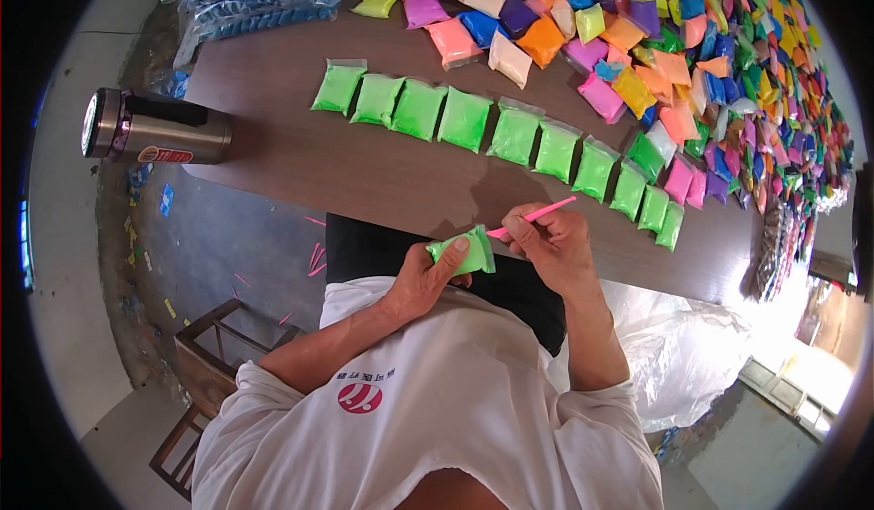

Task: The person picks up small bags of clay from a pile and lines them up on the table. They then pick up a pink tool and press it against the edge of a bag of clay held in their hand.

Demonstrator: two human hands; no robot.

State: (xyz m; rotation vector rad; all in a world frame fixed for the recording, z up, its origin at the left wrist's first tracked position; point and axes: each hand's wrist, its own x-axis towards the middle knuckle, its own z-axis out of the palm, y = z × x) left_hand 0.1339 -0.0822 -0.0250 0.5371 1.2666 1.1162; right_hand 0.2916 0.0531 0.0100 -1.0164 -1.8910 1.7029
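my left grip [426,281] clasps a clear packet [475,253] filled with green under the thumb, its edge just beside the pink stick [557,205] pinched in my right grip [552,244], near the tabletop [382,182].

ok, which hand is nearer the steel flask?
Left. The left hand holds a green packet right of the steel flask; the right hand, with the pink stick, is farther right.
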